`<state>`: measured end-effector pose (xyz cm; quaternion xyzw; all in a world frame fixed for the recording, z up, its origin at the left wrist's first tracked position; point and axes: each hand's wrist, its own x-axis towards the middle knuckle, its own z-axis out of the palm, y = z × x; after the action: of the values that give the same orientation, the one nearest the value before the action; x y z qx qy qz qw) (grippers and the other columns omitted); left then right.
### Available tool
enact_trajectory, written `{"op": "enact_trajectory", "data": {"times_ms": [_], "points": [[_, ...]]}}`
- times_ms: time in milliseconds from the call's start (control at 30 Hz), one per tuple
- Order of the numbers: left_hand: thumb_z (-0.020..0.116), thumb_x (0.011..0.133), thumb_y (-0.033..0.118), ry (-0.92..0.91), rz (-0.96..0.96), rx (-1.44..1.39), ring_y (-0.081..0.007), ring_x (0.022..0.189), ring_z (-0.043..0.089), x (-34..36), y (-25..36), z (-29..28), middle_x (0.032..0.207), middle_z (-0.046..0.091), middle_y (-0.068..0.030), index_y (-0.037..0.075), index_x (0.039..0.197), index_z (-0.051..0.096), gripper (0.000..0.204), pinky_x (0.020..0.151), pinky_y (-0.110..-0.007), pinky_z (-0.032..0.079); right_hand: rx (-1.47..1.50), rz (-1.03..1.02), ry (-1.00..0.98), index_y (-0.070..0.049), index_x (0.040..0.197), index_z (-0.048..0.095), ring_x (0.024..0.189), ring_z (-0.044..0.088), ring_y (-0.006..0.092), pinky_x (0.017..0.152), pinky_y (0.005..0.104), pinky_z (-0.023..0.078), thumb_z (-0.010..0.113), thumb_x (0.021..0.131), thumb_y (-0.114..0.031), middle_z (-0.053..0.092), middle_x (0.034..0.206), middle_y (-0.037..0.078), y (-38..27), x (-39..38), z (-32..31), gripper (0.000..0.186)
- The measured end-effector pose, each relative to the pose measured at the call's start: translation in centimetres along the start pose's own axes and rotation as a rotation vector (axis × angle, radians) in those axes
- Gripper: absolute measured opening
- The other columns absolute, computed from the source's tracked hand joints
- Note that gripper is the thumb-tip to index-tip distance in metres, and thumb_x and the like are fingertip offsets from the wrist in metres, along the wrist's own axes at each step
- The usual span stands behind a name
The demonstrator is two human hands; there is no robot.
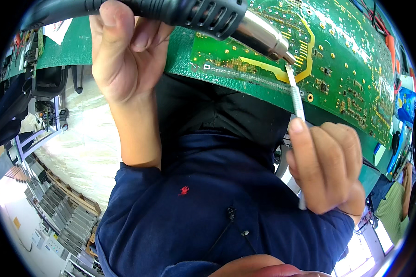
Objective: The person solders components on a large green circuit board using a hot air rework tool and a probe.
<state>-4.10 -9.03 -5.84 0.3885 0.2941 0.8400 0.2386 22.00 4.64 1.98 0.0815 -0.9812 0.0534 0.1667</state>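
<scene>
Tweezers [296,99], pinched in the right hand [326,166], touch the circuit board [337,60] beside the left hand [125,51]'s gripped heat gun [208,16].

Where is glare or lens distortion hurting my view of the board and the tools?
Head view: glare washes out the upper right of the green circuit board and the pale floor at left; the board's edge bows with the fisheye. The hot-air tool's metal nozzle shines yet reads clearly, as do the tweezers in the right hand and the left hand; the rim is black.
</scene>
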Motion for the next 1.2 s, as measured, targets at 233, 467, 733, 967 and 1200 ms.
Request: {"op": "enact_trajectory", "data": {"times_ms": [233, 467, 733, 967, 1200], "points": [[0.061, 0.098, 0.027, -0.12, 0.112, -0.164, 0.0003, 0.058, 0.047, 0.1, -1.2, -1.3, 0.132, 0.051, -0.0159, 0.004, 0.147, 0.027, 0.064, 0.051, -0.01, 0.04, 0.184, 0.05, 0.046, 0.009, 0.111, 0.064, 0.069, 0.058, 0.0275, 0.056, 0.0354, 0.048, 0.064, 0.087, -0.004, 0.059, 0.082, 0.015, 0.6, 0.7, -0.7, 0.027], [0.061, 0.098, 0.027, -0.135, 0.075, -0.04, 0.0004, 0.058, 0.047, 0.3, -0.9, -0.7, 0.132, 0.051, -0.0149, 0.005, 0.147, 0.028, 0.062, 0.05, -0.011, 0.039, -0.155, -0.105, 0.265, 0.003, 0.092, 0.073, 0.064, 0.057, 0.018, 0.051, 0.0289, 0.046, 0.07, 0.078, -0.006, 0.057, 0.069, 0.007, 0.3, -0.5, 2.8, 0.017], [0.061, 0.098, 0.027, 0.061, 0.098, -0.202, 0.0002, 0.058, 0.048, -0.5, -1.7, 0.6, 0.133, 0.052, -0.0145, 0.007, 0.146, 0.028, 0.062, 0.051, -0.011, 0.04, -0.015, -0.005, 0.152, 0.006, 0.107, 0.066, 0.07, 0.059, 0.0244, 0.058, 0.0348, 0.05, 0.066, 0.081, 0.0, 0.06, 0.078, 0.011, -0.3, -0.7, 1.8, 0.027], [0.058, 0.099, 0.026, 0.107, 0.089, -0.144, 0.0003, 0.058, 0.048, -0.1, -0.7, 2.0, 0.134, 0.051, -0.0163, 0.007, 0.147, 0.026, 0.06, 0.053, -0.011, 0.041, 0.497, 0.593, 0.07, 0.009, 0.113, 0.06, 0.071, 0.055, 0.0158, 0.065, 0.0264, 0.042, 0.042, 0.104, -0.023, 0.058, 0.077, 0.01, 3.1, 0.0, -3.5, 0.038], [0.055, 0.101, 0.025, 0.067, 0.06, -0.153, 0.0, 0.059, 0.048, 0.2, -0.8, 1.0, 0.135, 0.049, -0.0167, 0.007, 0.147, 0.026, 0.058, 0.054, -0.01, 0.041, 0.809, 0.777, -0.026, 0.0, 0.103, 0.055, 0.06, 0.047, 0.0051, 0.054, 0.019, 0.034, 0.046, 0.103, -0.029, 0.052, 0.065, 0.001, 9.3, 2.0, -2.8, 0.03]]}}
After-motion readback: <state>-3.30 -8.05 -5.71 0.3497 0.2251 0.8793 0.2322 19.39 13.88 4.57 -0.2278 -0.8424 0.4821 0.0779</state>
